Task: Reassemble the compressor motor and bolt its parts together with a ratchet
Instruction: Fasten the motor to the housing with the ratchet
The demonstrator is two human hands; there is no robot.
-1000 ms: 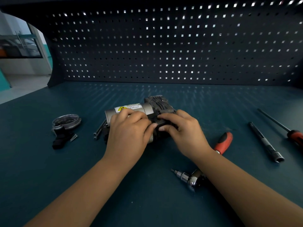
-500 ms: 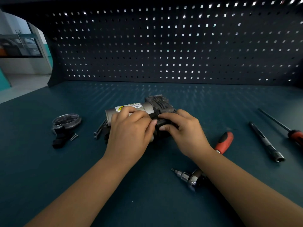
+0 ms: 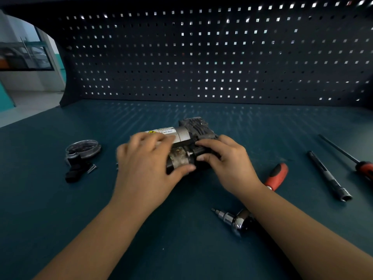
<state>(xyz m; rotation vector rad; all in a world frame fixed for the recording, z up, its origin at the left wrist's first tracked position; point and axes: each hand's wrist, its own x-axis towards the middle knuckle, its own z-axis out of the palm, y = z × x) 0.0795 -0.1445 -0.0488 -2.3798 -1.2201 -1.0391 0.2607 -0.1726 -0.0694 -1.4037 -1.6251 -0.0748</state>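
Both the left hand [image 3: 145,166], blurred and curled over the rusty cylinder, and the right hand [image 3: 228,164], pinching the dark end, grip the motor [image 3: 181,134] lying mid-way across the worktop [image 3: 60,219], with the ratchet [image 3: 238,222] near the right wrist.

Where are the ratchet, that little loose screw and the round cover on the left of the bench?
ratchet [image 3: 239,221]: head view, on its chrome head.
loose screw [image 3: 92,169]: head view, middle of its shank.
round cover [image 3: 83,148]: head view, on its top face.
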